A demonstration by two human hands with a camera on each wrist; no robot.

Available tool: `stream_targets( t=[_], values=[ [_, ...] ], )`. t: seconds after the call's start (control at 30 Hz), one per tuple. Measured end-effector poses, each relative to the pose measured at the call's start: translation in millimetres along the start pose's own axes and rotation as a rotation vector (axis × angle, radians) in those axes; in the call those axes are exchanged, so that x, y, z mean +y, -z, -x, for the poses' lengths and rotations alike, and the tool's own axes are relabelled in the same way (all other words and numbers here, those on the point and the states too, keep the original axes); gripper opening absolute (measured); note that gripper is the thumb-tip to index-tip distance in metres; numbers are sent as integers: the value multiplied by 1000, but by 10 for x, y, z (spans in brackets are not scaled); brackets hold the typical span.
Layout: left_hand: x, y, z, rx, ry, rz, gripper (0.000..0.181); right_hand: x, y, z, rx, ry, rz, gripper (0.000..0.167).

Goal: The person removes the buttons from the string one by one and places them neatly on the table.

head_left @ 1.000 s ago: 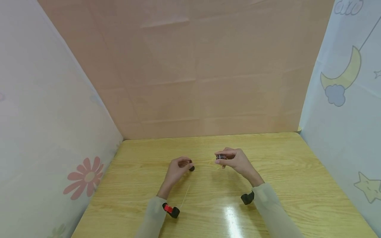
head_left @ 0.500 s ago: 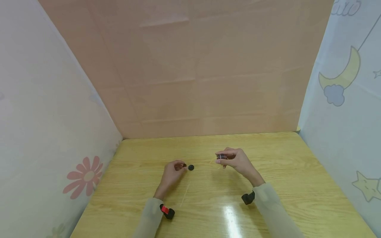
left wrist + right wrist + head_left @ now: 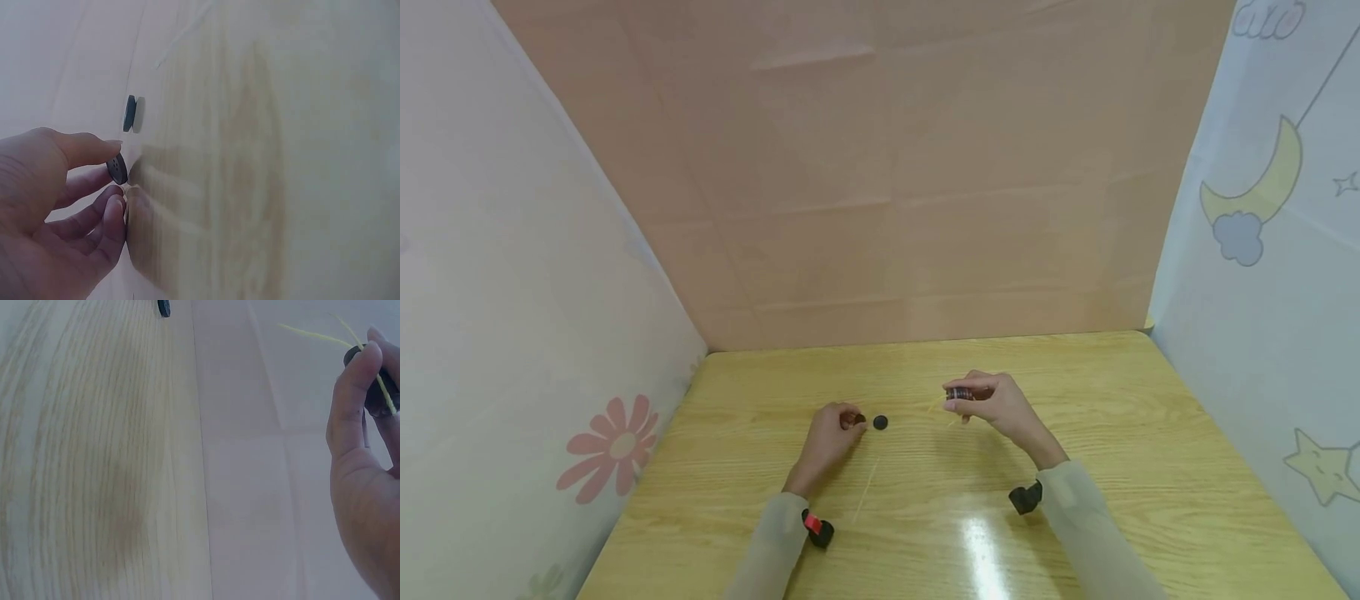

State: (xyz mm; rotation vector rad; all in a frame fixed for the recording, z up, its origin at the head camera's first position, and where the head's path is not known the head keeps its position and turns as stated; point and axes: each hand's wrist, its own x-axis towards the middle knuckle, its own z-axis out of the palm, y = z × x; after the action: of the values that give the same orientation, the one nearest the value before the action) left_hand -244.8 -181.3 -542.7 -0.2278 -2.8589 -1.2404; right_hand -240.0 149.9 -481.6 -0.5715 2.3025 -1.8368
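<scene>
In the left wrist view, a dark round button (image 3: pixel 117 169) with small holes is pinched on edge between the thumb and fingers of my left hand (image 3: pixel 828 440), low over the table. Just to the right of that hand, a second dark button (image 3: pixel 881 422) lies on the wood. My right hand (image 3: pixel 1004 408) grips a short stack of dark buttons (image 3: pixel 958 394) between thumb and fingers, raised above the table. Yellow string (image 3: pixel 315 334) runs along the stack in the right wrist view, and its loose ends stick out past the fingertips. Fingers hide part of the stack.
A thin pale strand (image 3: pixel 866 490) lies on the wooden table (image 3: pixel 1120 417) near my left forearm. A tan backdrop (image 3: pixel 880 208) rises at the table's back edge, with patterned white panels (image 3: pixel 490 250) on both sides.
My left hand has drawn left, away from the button on the table, with a button between its fingertips, and has come lower. The right hand has stayed nearly still with the stack.
</scene>
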Motion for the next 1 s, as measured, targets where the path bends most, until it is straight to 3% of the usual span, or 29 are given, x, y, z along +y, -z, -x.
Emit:
stream_targets(
  t=[0.17, 0.43, 1.0],
  values=[
    [-73, -10, -21, 6, -6, -6, 24, 2, -14, -18, 11, -15, -1, 37],
    [-192, -27, -64, -4, -10, 58, 24, 13, -20, -16, 3, -2, -5, 36],
    [-152, -4, -89, -37, 14, 56, 24, 79, -50, -51, 7, -11, -16, 37]
  ],
)
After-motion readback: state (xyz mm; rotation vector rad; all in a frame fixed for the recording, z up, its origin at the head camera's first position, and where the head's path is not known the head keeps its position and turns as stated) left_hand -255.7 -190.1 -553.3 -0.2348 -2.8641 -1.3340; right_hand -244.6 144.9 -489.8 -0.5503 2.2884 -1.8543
